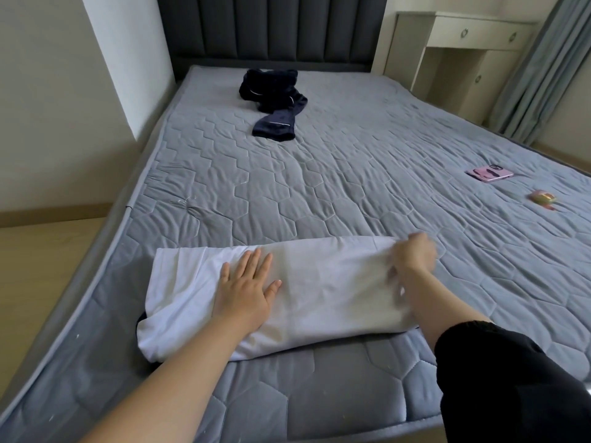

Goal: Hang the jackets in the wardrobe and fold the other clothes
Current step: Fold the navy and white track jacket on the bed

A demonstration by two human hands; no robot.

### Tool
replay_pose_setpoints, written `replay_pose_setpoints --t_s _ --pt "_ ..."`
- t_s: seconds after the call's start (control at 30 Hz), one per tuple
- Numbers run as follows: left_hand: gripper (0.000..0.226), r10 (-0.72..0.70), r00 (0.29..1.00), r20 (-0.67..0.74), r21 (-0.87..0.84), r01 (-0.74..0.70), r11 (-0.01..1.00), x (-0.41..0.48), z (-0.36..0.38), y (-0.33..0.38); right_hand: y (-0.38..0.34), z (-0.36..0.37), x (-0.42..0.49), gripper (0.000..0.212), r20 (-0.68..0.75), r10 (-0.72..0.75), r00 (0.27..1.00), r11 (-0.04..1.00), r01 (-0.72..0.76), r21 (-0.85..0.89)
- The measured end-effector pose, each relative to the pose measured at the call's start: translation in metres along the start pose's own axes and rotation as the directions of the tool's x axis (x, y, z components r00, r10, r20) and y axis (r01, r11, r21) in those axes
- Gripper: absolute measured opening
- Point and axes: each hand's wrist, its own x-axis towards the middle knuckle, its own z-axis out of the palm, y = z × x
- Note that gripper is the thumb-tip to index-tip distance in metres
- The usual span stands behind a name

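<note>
A white garment (323, 289) lies folded into a long band across the near end of the grey quilted mattress (287, 187). My left hand (248, 287) rests flat on its middle, fingers straight and spread. My right hand (412, 255) grips the garment's far right edge with curled fingers; it is blurred. A dark fabric edge peeks out under the white garment's left corner. A crumpled navy garment (275, 102) with thin white piping lies near the headboard.
A pink phone (489, 173) and a small yellow-red object (542, 198) lie on the mattress's right side. A dark padded headboard (271, 27) stands behind. A cream desk with drawers (463, 43) and grey curtain (543, 65) are at the right, wooden floor (41, 251) at the left.
</note>
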Motion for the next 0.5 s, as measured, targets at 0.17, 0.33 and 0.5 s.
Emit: replay_pose_setpoints --t_s 0.17,0.33,0.5 --pt "0.062 -0.004 1.000 0.024 0.001 0.004 1.000 0.000 -0.002 0.002 -0.022 0.028 -0.034 0.032 0.202 -0.526 0.826 0.801 0.561 -0.209" --pt "0.060 0.036 0.999 0.035 -0.013 -0.036 0.999 -0.002 -0.014 0.001 -0.009 0.051 -0.059 0.050 0.351 -0.319 0.880 0.789 0.452 -0.416" --pt "0.045 0.102 0.986 -0.129 0.004 -0.102 0.995 0.002 -0.041 -0.029 -0.056 0.082 -0.116 0.050 0.419 -0.646 0.638 0.617 0.759 -0.205"
